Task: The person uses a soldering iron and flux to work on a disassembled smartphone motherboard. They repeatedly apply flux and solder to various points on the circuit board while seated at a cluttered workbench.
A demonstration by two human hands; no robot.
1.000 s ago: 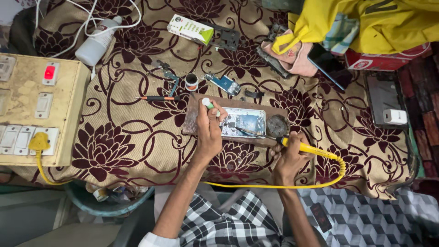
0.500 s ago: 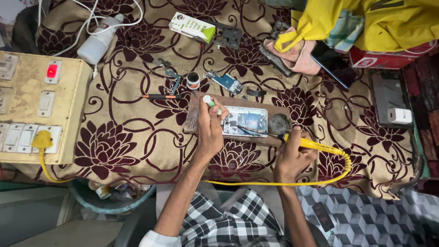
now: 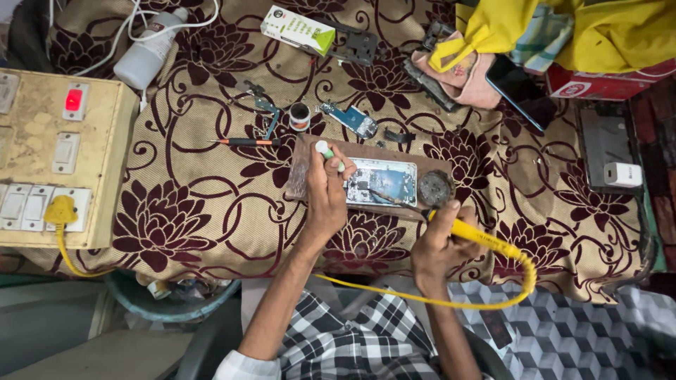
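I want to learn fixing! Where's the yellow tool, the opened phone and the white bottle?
yellow soldering iron [image 3: 479,236], head view, on its handle.
opened phone [image 3: 380,181], head view, middle of its inside.
white bottle [image 3: 146,58], head view, on its body.

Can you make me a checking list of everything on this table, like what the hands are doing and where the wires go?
Surface: table under beige cloth with dark red flowers.
Job's things: opened phone on a wooden board; yellow soldering iron with its tip at the phone.
Clutter: screwdriver, small tin, blue circuit piece, green and white box, white bottle, yellow cloth.
Hands: left hand holds a small green and white tool; right hand grips the iron.
Cables: yellow cord loops toward the lap.
Surroundings: switchboard, red light on.
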